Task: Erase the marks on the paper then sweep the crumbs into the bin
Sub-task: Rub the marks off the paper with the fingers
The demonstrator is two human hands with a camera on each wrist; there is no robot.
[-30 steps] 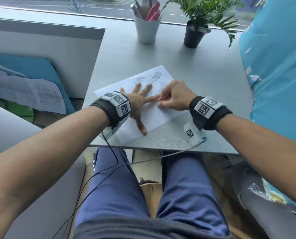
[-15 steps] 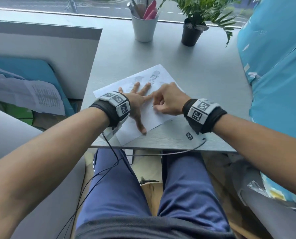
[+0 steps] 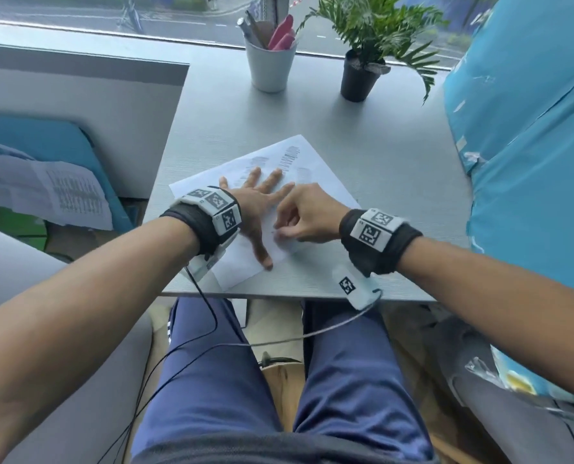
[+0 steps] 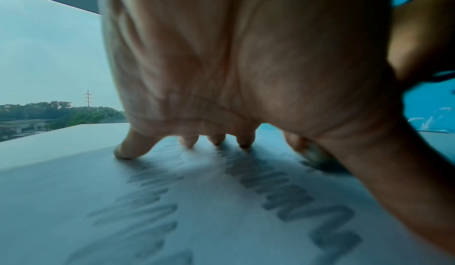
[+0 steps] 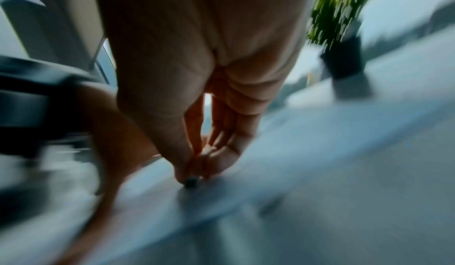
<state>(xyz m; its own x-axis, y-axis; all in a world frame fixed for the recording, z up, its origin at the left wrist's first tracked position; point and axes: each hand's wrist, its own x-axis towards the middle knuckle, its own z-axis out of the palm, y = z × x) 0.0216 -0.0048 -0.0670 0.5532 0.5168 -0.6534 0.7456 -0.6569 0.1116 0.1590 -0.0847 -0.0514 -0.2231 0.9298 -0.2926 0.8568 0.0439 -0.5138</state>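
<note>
A white sheet of paper lies tilted on the grey table, with grey pencil scribbles near its far end. The scribbles run in rows under my palm in the left wrist view. My left hand lies flat on the sheet with fingers spread, pressing it down. My right hand pinches a small dark eraser with its tip on the paper beside my left thumb. The right wrist view is blurred by motion. No bin shows in any view.
A white cup of pens and a potted plant stand at the table's far edge by the window. A blue plastic-wrapped bulk borders the table's right side. A grey partition stands to the left. Cables hang from both wristbands.
My right hand has slid toward me along the paper with the eraser, now near my left thumb. The left hand has stayed flat on the sheet.
</note>
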